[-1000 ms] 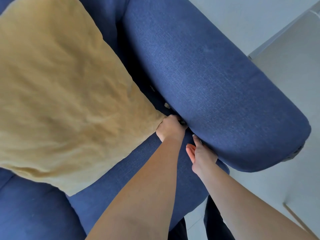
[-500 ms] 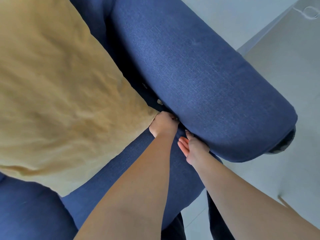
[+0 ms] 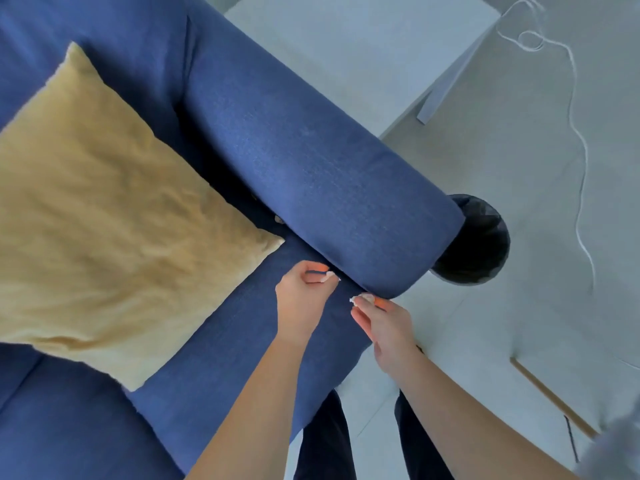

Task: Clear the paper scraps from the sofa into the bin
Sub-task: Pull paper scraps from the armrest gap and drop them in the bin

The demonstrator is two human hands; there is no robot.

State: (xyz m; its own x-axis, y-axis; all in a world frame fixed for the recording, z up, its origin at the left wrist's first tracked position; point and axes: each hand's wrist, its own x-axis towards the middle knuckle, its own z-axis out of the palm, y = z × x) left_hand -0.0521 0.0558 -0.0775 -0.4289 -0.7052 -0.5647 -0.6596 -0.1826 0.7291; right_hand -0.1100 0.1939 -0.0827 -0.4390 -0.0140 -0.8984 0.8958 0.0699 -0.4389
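Observation:
My left hand (image 3: pixel 304 296) hovers over the blue sofa seat (image 3: pixel 277 341) beside the armrest (image 3: pixel 311 174), its fingers pinched on a small white paper scrap (image 3: pixel 332 275). My right hand (image 3: pixel 384 323) is just to the right, at the front end of the armrest, pinching another white scrap (image 3: pixel 354 300). A dark scrap (image 3: pixel 278 219) lies in the gap between armrest and seat. The black bin (image 3: pixel 481 244) with a dark liner stands on the floor beyond the armrest's end, partly hidden by it.
A large yellow cushion (image 3: pixel 114 220) covers the seat to the left. A white table (image 3: pixel 363 53) stands behind the armrest. A white cable (image 3: pixel 581 140) trails over the grey floor at the right. My dark trouser legs (image 3: pixel 332 441) stand at the sofa's front edge.
Both hands have pulled back out of the gap beside the armrest, each now pinching a white scrap. The view has risen and shifted right, bringing the bin and table into sight.

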